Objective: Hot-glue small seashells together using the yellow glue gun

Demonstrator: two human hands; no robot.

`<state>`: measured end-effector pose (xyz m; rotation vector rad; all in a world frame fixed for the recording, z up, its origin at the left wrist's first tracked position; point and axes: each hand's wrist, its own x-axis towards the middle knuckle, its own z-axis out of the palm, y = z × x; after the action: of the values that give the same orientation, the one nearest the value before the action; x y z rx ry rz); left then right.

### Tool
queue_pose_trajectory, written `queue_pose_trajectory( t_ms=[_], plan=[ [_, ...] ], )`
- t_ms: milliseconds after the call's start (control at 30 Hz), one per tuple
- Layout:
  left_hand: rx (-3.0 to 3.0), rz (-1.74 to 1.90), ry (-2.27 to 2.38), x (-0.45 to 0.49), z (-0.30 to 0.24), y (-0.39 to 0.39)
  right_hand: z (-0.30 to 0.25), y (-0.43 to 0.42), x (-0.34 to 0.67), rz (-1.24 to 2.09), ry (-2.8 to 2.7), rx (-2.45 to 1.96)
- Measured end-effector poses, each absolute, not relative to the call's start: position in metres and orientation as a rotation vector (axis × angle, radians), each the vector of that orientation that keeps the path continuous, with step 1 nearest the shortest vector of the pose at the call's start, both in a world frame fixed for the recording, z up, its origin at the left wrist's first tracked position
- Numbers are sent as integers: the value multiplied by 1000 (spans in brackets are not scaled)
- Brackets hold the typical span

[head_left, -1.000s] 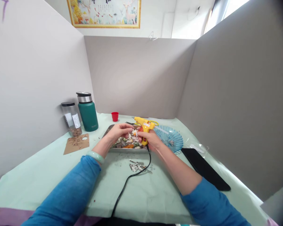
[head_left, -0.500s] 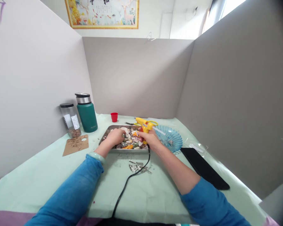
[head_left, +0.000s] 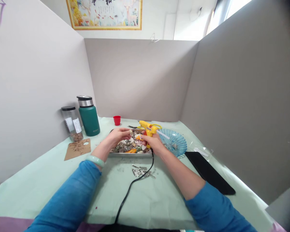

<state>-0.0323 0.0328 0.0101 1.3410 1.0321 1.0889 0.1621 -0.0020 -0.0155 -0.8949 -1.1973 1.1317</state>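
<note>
My right hand [head_left: 152, 141] is closed around the handle of a yellow glue gun [head_left: 148, 128], held over the right end of a metal tray [head_left: 130, 154] full of shells and pebbles [head_left: 128, 146]. The gun's black cord [head_left: 131, 188] trails toward me across the table. My left hand [head_left: 118, 134] hovers over the tray with fingers pinched on a small piece, too small to name, close to the gun's nozzle. A pale green bangle [head_left: 94, 159] sits on my left wrist.
A green flask [head_left: 89, 116] and a clear jar [head_left: 72, 123] stand at the back left, with a brown card [head_left: 78, 149] in front of them. A red cup [head_left: 117, 120], blue ribbed dish [head_left: 176, 142], black flat case [head_left: 209, 172] and several metal clips [head_left: 142, 171] lie around the tray.
My left hand dipped into the shells half a second ago and has now lifted back up toward the glue gun with its fingers pinched. The right hand and gun stayed in place.
</note>
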Motion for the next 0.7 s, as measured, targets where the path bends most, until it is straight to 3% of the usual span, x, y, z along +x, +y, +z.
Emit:
queue_pose_trajectory(
  t_ms=[200,700],
  plan=[
    [1026,1038,796,-25,15,22,-13,-4,163,1145,-1129,-858],
    [1126,956,792,-16,6,14,-17,-1,163,1130,-1158,-796]
  ],
)
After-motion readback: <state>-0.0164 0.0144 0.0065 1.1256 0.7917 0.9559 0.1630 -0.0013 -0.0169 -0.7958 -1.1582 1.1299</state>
